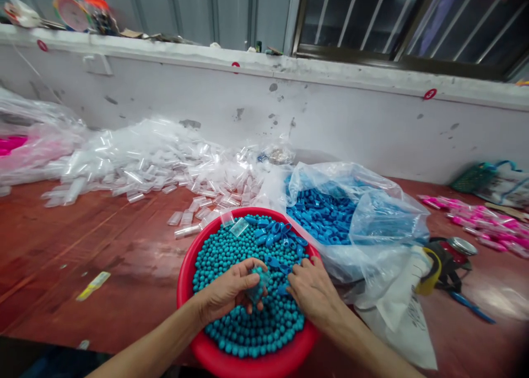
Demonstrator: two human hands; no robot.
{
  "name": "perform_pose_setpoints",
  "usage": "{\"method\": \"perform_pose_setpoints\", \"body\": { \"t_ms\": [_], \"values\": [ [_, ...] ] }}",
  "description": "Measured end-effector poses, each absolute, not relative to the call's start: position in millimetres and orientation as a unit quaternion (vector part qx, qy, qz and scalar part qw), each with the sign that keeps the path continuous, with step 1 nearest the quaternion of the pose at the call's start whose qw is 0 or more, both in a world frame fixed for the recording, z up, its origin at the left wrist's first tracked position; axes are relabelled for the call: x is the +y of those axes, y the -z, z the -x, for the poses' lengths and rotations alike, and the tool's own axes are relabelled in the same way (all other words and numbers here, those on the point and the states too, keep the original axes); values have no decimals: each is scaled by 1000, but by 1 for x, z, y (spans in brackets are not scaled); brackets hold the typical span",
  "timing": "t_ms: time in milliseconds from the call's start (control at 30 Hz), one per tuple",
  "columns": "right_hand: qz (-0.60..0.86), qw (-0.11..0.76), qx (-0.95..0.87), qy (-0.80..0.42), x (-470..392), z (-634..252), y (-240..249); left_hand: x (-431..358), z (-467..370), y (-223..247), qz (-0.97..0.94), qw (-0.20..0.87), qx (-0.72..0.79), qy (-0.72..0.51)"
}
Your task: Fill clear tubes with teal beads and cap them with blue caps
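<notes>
Teal beads (223, 257) in red basin (184, 281)

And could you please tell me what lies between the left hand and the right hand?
Teal beads and some blue pieces lie there in the red basin, as the head view shows.

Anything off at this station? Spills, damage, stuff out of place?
Two things. The white wall has dark patches, like chipped paint. Clear plastic pieces lie loose across the red table, some beside the red basin; untidy, though possibly laid out deliberately.
</notes>
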State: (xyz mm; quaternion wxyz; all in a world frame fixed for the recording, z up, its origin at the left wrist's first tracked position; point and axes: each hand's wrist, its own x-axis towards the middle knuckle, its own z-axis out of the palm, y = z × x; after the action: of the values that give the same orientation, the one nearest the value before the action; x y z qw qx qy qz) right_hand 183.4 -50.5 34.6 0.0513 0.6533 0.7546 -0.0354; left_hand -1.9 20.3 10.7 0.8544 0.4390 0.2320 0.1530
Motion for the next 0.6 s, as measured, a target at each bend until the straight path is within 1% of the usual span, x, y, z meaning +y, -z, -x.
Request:
{"method": "perform_pose_setpoints", "body": {
  "t_ms": [133, 233, 300, 400, 467, 500, 533, 600],
  "values": [
    [-629, 66, 774, 31, -49, -176, -23, 20, 0, -11, -475, 821, 269, -170],
    [-643, 54, 761, 69, -46, -183, -18, 19, 0, -10, -496, 792, 308, -178],
    [-653, 9, 747, 124, -43, -190, -20, 17, 0, -11, -514, 776, 320, -180],
    [-656, -117, 709, 230, -37, -196, -23, 16, -3, -14, -545, 748, 331, -184],
    [-651, -158, 691, 272, -34, -195, -22, 16, -5, -13, -562, 730, 343, -185],
    [-655, -149, 692, 263, -34, -194, -21, 16, -5, -12, -569, 721, 350, -185],
    [-661, -120, 702, 236, -34, -191, -18, 16, -6, -10, -576, 711, 358, -186],
    [-663, -34, 730, 162, -34, -186, -15, 18, -5, -4, -588, 685, 386, -188]
  ]
}}
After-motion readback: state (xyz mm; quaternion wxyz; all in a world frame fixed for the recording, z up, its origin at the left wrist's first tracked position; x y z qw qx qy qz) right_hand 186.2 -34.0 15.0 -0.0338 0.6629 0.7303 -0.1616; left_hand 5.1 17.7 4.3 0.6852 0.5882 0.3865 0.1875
